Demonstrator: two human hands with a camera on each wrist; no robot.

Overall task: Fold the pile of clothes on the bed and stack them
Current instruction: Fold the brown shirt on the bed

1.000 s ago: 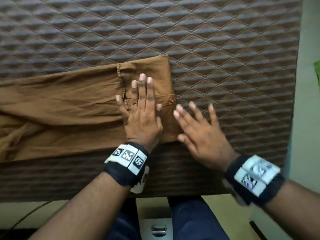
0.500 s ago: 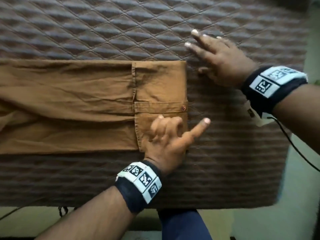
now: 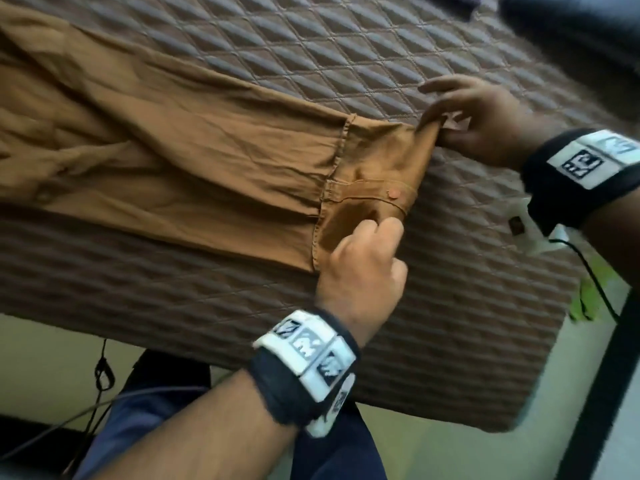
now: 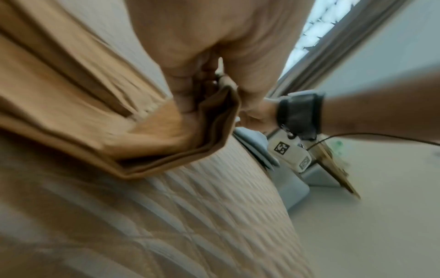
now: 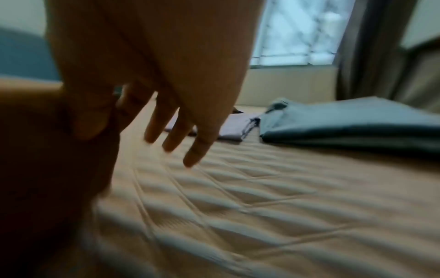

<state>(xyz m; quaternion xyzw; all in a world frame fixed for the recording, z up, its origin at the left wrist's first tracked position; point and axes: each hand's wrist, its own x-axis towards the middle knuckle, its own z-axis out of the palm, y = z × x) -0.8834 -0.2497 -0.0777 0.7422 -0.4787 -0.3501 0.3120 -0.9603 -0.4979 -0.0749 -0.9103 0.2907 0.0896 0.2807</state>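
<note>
A brown shirt [image 3: 194, 161] lies folded lengthwise on the quilted brown bed [image 3: 450, 265], its cuffed end at the right. My left hand [image 3: 367, 258] pinches the near corner of that end, which the left wrist view shows as stacked fabric layers [image 4: 190, 143] lifted off the quilt. My right hand [image 3: 474, 119] pinches the far corner between thumb and forefinger, its other fingers spread loosely. In the right wrist view that corner is a dark blur under the thumb [image 5: 88, 120].
A folded grey-blue garment [image 5: 357, 122] and a folded pale lilac garment [image 5: 228, 124] lie farther up the bed. The bed's near edge and right corner [image 3: 519, 410] are close to me. A black cable [image 3: 588, 271] hangs from my right wrist.
My right hand came down from the bare quilt onto the shirt's far corner and took hold. My left hand tightened on the near corner. That end lifted slightly. The view tilted.
</note>
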